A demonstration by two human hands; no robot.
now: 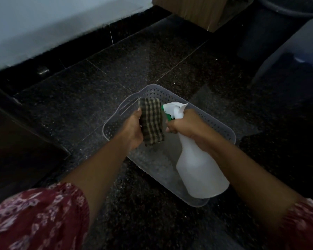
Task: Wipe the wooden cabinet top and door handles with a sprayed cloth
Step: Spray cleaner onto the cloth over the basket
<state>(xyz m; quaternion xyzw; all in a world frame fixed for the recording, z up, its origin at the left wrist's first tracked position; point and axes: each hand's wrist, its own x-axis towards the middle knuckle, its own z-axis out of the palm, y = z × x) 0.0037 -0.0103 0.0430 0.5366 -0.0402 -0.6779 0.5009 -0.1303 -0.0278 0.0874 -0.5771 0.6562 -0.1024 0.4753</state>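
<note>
Head view: cabinet [192,9] cut off, dim.

Cloth [151,121]: checked in dark green and tan, folded into a thick pad, held upright above a basket. Spray bottle [199,170]: translucent white plastic, white trigger head with green collar, tilted, nozzle aimed at the cloth face and just beside it, base toward the camera.

Single head view, looking steeply down, close over hands, basket [222,123], dark floor [98,91].
</note>
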